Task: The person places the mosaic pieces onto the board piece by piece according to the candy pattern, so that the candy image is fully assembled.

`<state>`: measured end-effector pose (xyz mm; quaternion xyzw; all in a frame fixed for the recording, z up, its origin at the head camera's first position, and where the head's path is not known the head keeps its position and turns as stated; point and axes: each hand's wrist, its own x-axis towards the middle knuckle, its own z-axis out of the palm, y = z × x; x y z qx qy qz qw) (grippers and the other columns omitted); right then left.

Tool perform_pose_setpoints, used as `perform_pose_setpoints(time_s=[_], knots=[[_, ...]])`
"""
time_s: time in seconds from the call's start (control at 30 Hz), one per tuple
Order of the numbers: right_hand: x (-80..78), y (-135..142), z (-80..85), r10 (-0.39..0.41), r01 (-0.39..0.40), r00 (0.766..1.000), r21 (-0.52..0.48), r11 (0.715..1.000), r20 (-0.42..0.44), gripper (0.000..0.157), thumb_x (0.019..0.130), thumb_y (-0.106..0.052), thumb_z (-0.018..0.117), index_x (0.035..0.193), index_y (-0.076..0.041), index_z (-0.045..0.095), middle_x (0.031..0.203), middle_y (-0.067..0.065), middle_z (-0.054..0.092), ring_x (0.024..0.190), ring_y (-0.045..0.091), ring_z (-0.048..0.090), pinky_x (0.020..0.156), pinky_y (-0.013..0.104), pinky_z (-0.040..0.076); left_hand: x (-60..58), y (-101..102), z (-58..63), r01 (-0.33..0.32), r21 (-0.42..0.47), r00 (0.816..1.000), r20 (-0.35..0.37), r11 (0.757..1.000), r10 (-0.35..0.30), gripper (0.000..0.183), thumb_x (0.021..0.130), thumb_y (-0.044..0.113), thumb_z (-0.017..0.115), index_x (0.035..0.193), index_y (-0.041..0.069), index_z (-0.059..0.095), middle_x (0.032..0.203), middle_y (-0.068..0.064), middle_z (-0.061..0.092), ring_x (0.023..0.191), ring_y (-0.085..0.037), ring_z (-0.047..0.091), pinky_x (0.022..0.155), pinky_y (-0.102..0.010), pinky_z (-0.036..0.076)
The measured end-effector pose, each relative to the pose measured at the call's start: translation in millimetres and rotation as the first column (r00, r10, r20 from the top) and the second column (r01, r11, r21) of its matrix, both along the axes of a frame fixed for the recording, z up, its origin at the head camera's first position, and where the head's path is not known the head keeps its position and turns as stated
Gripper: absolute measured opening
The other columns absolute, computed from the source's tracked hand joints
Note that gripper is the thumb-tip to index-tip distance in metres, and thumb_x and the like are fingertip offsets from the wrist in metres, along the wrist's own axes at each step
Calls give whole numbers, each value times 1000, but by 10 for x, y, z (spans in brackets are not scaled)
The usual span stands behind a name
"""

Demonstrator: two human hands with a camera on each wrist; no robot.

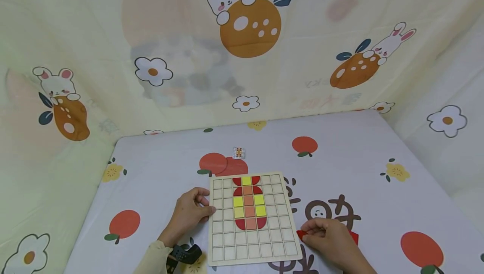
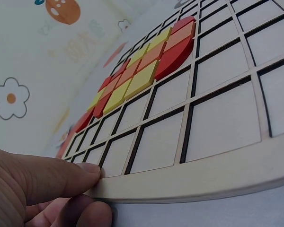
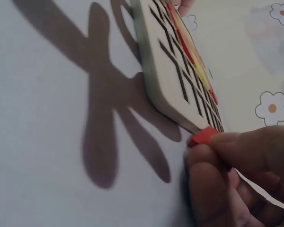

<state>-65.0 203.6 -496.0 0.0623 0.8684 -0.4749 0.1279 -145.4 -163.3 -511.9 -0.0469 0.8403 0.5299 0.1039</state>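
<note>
A wooden grid board (image 1: pixel 230 251) lies on the table, with red quarter-round, yellow square and orange square tiles (image 1: pixel 249 211) in its middle columns. My left hand (image 1: pixel 190 211) holds the board's left edge; in the left wrist view the thumb (image 2: pixel 61 176) lies on the rim, with curled fingers beside and below it. Off the board's lower right side, my right hand (image 1: pixel 329 238) pinches a small red piece (image 3: pixel 202 136) between thumb and fingers. The fingers cover much of that piece, so its full outline is hidden.
Behind the board lies a small card (image 1: pixel 239 153) with a similar tile pattern. A red patch (image 1: pixel 354 237) shows past the right hand, mostly hidden; I cannot tell what it is. The tablecloth (image 1: pixel 162 160) bears printed fruit and flowers, and a patterned curtain (image 1: pixel 302 76) hangs behind.
</note>
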Motion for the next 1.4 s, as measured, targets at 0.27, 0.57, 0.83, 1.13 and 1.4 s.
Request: perform_pose_setpoints(time_s=[0.27, 0.57, 0.83, 1.13, 1.4], knots=[[-39, 125, 12, 113, -108, 993, -138, 984, 23, 20, 87, -1, 75, 106, 6, 75, 86, 7, 76, 72, 16, 70, 65, 24, 57, -1, 2, -5, -7, -2, 1000, 0, 1000, 7, 42, 82, -2, 83, 120, 0, 66, 86, -6, 63, 61, -16, 61, 54, -26, 56], [-192, -33, 39, 141, -120, 986, -216, 969, 83, 19, 90, -10, 75, 107, 0, 75, 78, 7, 70, 67, 17, 62, 54, 25, 51, 4, -3, 2, 2, 8, 1000, -5, 1000, -2, 42, 83, -1, 83, 121, -1, 65, 87, -7, 64, 62, -16, 61, 54, -26, 56], [-357, -288, 34, 217, -194, 974, -248, 949, 68, 10, 90, -8, 73, 98, -3, 77, 83, 6, 71, 66, 18, 62, 61, 24, 53, 4, -3, -13, -3, 14, 1000, 8, 1000, 2, 42, 83, -1, 83, 121, 0, 65, 88, -7, 64, 62, -16, 62, 55, -26, 56], [-489, -545, 21, 350, -319, 936, -319, 892, 42, 12, 90, -1, 68, 97, -3, 78, 77, 8, 69, 56, 14, 57, 54, 24, 50, 9, 6, -8, -4, 3, 1000, 5, 1000, 4, 42, 83, -1, 83, 121, 0, 66, 87, -6, 64, 61, -16, 61, 54, -26, 55], [-547, -703, 33, 422, -403, 907, -297, 866, -2, 10, 89, 0, 70, 94, -5, 78, 67, 4, 65, 55, 14, 55, 52, 21, 47, 8, 10, 6, -10, 1, 1000, 16, 1000, 10, 42, 83, 0, 83, 121, 1, 66, 87, -7, 64, 61, -17, 61, 55, -27, 55]])
